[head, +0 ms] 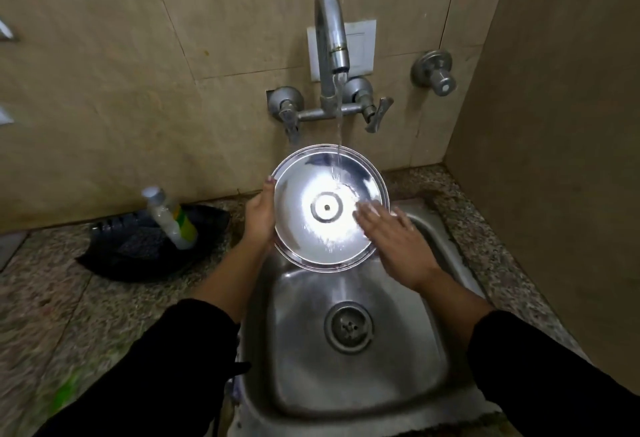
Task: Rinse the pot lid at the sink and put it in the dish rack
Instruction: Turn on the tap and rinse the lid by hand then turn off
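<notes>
A round steel pot lid [322,228] is tilted toward me over the back of the steel sink [349,384], its inner side up with a small centre disc. Water from the tap [332,31] runs onto its upper right part. My left hand [261,216] grips the lid's left rim, thumb over the edge. My right hand [391,242] lies flat with its fingers spread on the lid's right side, touching the wet surface. No dish rack is in view.
A black basket [114,256] on the speckled counter left of the sink holds a tilted clear bottle with a yellow-green label [171,220]. Two tap handles [375,114] and a wall valve [434,73] are on the tiled wall. A side wall stands close on the right.
</notes>
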`<state>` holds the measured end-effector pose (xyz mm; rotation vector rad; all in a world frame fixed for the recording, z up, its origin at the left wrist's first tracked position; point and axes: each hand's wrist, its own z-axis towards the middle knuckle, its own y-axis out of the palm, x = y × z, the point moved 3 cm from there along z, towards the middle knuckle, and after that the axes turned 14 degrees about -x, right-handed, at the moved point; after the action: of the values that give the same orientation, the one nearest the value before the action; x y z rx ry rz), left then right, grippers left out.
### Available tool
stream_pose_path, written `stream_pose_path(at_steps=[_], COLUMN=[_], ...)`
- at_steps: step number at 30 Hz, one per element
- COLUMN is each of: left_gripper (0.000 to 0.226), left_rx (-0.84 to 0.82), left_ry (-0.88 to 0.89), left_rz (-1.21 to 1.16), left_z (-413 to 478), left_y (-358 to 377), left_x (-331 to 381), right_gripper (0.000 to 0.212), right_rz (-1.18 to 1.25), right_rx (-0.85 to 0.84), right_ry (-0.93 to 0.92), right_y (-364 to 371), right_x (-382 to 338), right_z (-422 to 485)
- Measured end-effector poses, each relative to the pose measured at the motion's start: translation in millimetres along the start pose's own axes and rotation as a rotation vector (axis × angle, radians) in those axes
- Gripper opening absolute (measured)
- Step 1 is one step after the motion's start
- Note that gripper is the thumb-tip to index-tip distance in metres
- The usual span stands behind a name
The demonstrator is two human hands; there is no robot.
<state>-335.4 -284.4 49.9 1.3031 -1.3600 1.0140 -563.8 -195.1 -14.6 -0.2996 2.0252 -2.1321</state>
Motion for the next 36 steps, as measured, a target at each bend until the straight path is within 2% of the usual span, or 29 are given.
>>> stream_pose_path(at_steps=[3, 9, 14, 16, 19, 21, 23, 25, 27, 29, 31, 33, 36], left_gripper=[0.041, 0.039, 0.052, 0.043, 0.027, 0.024, 0.031, 0.050, 0.058, 0.052, 0.040, 0.038, 0.035], left_rx=[-0.008, 0.040, 0.064, 0.030, -0.115, -0.155, -0.203, -0.280, -0.303, -0.288, -0.251, -0.196, -0.201], left_ry=[-0.042, -0.073, -0.196, -0.282, -0.417, -0.440, -0.427, -0.386, -0.287, -0.167, -0.031, 0.066, 0.137], left_rz=[-0.079, -0.235, -0.336, -0.312, -0.305, -0.295, -0.307, -0.260, -0.161, -0.058, 0.009, 0.027, 0.020], left_z=[-1, -2, -3, -9, -6, -4, 2, 6, 13, 13, 12, 12, 9], left_y=[-4, -18, 0, 15, 27, 25, 25, 26, 23, 16, 13, 10, 11], left_x=[-15, -25, -30, -26, -28, -27, -26, -21, -20, -18, -15, -14, -10], right_gripper=[0.086, 0.075, 0.046, 0.029, 0.019, 0.011, 0.013, 0.017, 0.022, 0.034, 0.040, 0.040, 0.034], right_rz=[-0.033, -0.056, -0.005, -0.003, 0.039, 0.163, 0.443, 0.877, 1.223, 1.385, 1.411, 1.327, 0.850], right_rx=[0.090, 0.171, 0.288, 0.349, 0.292, 0.219, 0.133, 0.080, 0.137, 0.194, 0.201, 0.188, 0.144], right_ry=[0.058, -0.132, -0.221, -0.246, -0.327, -0.320, -0.178, -0.028, 0.116, 0.245, 0.321, 0.344, 0.345], right_y=[-16, -22, -29, -41, -65, -80, -90, -93, -91, -87, -81, -80, -92], right_x=[-4, -26, -24, -20, -12, -6, -2, 5, 17, 27, 32, 32, 18], right_z=[11, 31, 27, 20, 15, 14, 17, 26, 38, 48, 57, 64, 80])
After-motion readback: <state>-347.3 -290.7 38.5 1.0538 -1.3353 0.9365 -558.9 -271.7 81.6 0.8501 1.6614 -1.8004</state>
